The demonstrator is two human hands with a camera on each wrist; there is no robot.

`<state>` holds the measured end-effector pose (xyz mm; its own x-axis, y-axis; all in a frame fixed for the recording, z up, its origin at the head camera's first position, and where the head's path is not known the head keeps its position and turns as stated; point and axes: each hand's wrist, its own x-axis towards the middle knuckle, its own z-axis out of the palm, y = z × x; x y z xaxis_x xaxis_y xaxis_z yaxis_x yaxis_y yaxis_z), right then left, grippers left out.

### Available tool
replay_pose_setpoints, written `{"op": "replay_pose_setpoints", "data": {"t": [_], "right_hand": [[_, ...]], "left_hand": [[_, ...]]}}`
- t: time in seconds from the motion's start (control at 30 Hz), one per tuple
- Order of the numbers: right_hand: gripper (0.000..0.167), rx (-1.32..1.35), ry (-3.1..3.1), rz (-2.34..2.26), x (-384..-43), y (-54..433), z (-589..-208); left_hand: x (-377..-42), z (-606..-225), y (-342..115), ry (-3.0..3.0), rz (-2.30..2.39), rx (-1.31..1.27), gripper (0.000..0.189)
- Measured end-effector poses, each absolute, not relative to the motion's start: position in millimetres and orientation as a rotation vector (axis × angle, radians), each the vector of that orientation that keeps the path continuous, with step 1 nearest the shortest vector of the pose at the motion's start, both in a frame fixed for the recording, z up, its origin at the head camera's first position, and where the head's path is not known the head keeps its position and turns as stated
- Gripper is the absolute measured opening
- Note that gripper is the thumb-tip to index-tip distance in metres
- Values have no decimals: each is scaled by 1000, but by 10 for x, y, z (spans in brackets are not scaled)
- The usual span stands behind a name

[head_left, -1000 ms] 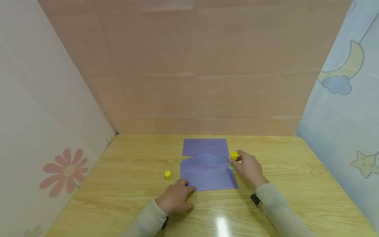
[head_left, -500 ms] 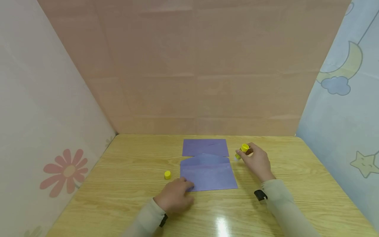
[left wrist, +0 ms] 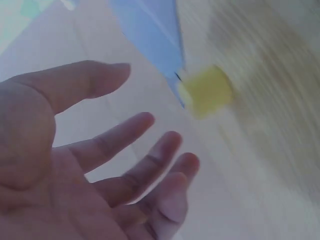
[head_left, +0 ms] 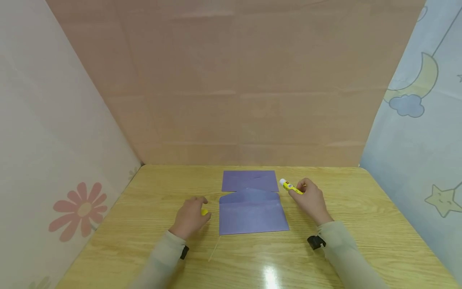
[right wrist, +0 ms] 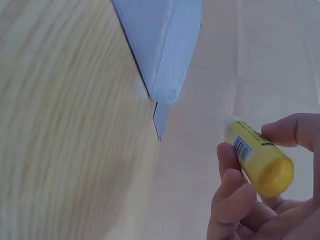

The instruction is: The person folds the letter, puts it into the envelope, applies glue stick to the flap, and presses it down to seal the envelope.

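Note:
My right hand (head_left: 312, 202) holds a yellow glue stick (head_left: 290, 187) between thumb and fingers, its white end pointing up and left in the head view. The right wrist view shows the barcode on the glue stick (right wrist: 257, 155) and its hollow yellow base. Fingers spread and slightly bent, my left hand (head_left: 189, 218) is at the yellow cap (head_left: 204, 212), which it partly hides. In the left wrist view a gap shows between the fingertips and the cap (left wrist: 207, 92). A purple envelope (head_left: 252, 218) lies between the hands, its flap unfolded away from me.
Behind the open envelope lies another flat purple envelope or sheet (head_left: 249, 180), partly overlapped by the flap. Both are on a wood-grain table (head_left: 252, 261). A brown paper backdrop (head_left: 234, 100) rises at the table's far edge, with patterned panels at either side.
My left hand has left the envelope's lower left corner and moved left to the cap. The right hand has drawn the glue stick off the envelope's right edge and turned its white end up.

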<state>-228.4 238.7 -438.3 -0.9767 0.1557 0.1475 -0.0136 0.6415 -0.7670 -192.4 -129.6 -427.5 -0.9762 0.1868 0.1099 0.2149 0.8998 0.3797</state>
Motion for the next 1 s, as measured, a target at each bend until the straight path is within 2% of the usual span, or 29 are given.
{"op": "replay_pose_setpoints", "data": {"t": [0.13, 0.43, 0.67, 1.0], "right_hand": [[21, -83, -2635, 1273, -2283, 2354, -4399], [24, 52, -2625, 1412, -2278, 2256, -4421], [48, 195, -2667, 1449, -2239, 2157, -4436], [36, 372, -2725, 1471, -2099, 1844, -4399]], "left_hand": [[-1993, -4341, -1395, -3075, -590, -254, 37], [-2087, -4455, -1477, -3103, -696, -222, 22], [-2079, -4417, -1456, -3063, -835, -232, 22], [-2117, -4302, -1312, -2826, -1423, -355, 21]]}}
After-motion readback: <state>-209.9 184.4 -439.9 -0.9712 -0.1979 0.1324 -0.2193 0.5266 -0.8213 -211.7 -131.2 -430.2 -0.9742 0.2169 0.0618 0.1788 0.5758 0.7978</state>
